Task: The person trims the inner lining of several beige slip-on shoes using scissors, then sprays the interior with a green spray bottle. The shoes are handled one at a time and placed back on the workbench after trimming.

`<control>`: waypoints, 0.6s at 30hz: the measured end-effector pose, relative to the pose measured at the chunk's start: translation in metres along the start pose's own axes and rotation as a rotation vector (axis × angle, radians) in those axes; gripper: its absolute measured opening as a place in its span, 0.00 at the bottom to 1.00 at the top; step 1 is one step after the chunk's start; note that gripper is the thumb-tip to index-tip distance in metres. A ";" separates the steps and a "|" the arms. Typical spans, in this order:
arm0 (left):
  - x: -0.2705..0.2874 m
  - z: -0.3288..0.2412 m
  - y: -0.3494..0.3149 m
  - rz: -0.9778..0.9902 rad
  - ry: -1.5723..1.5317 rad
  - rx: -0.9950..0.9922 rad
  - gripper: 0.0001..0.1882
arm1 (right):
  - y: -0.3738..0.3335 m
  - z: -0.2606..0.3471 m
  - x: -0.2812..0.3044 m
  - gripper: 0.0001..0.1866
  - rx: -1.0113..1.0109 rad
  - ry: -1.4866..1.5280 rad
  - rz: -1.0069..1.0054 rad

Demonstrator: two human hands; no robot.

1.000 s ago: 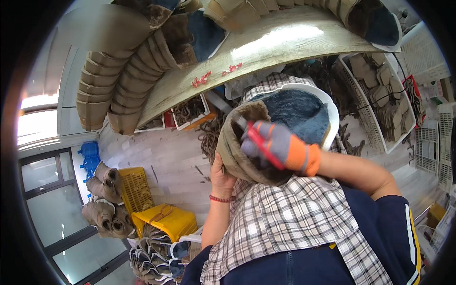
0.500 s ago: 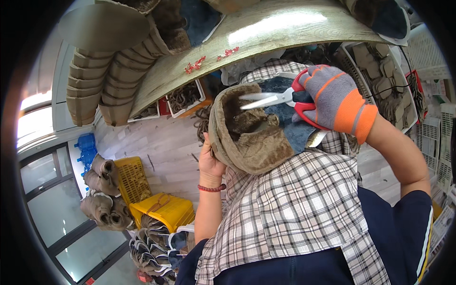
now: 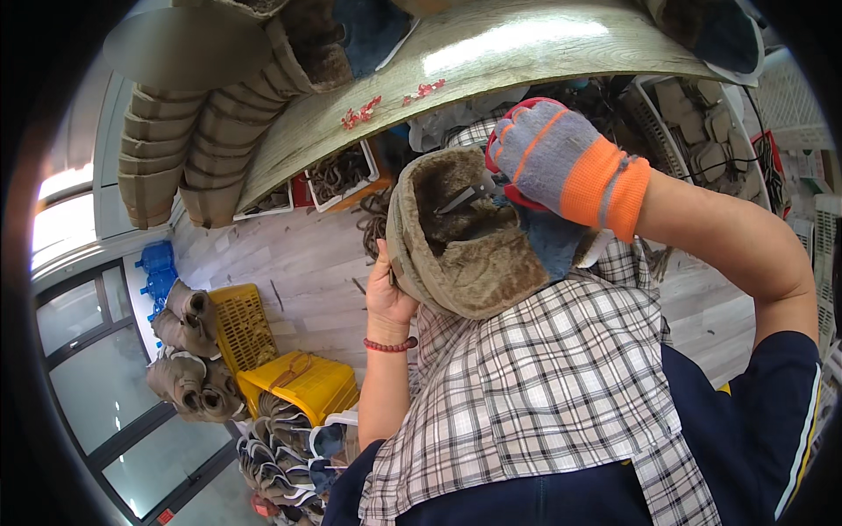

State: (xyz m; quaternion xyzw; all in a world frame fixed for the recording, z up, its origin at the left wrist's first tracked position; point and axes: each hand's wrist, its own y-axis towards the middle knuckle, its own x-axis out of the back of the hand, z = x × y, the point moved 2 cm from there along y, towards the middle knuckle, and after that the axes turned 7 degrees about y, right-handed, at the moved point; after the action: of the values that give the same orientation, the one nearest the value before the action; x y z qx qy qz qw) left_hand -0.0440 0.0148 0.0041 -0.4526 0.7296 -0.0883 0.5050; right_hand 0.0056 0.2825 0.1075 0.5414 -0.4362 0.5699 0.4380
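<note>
A brown fleece-lined boot upper (image 3: 491, 272) with a blue inner part rests against my checked apron, its opening facing up. Bare but for a red bead bracelet at the wrist, my left hand (image 3: 390, 294) grips the upper's left side; some of the fingers are hidden beneath it. On my right hand (image 3: 553, 158) is a grey and orange glove, closed round the red handles of a pair of scissors (image 3: 465, 197). Their blades reach down inside the fleece opening, and the tips lie close to the lining.
Ahead is a wooden table (image 3: 526, 44) with red scraps on it and stacked brown uppers (image 3: 149, 158) at its left. Under it are crates of brown pieces (image 3: 342, 175). Yellow crates (image 3: 307, 386) and finished-looking boots (image 3: 189, 386) stand on the floor at left.
My right hand has moved left and slightly up, carrying the scissors deeper into the boot upper. The blades were spread before and now look closer together. My left hand has stayed in place.
</note>
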 end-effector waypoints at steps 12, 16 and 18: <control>0.007 0.004 0.002 -0.063 0.057 -0.044 0.21 | -0.018 -0.010 0.006 0.13 -0.095 0.153 -0.035; 0.010 0.007 0.000 -0.091 0.089 -0.073 0.21 | -0.040 -0.008 0.017 0.17 -0.188 0.302 0.076; 0.012 0.009 0.001 -0.099 0.099 -0.088 0.21 | -0.047 -0.002 0.009 0.17 -0.144 0.365 0.158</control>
State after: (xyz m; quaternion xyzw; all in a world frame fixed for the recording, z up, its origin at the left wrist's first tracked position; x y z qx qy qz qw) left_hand -0.0383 0.0099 -0.0088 -0.5049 0.7337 -0.1035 0.4428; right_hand 0.0509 0.2962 0.1171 0.3606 -0.4303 0.6584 0.5014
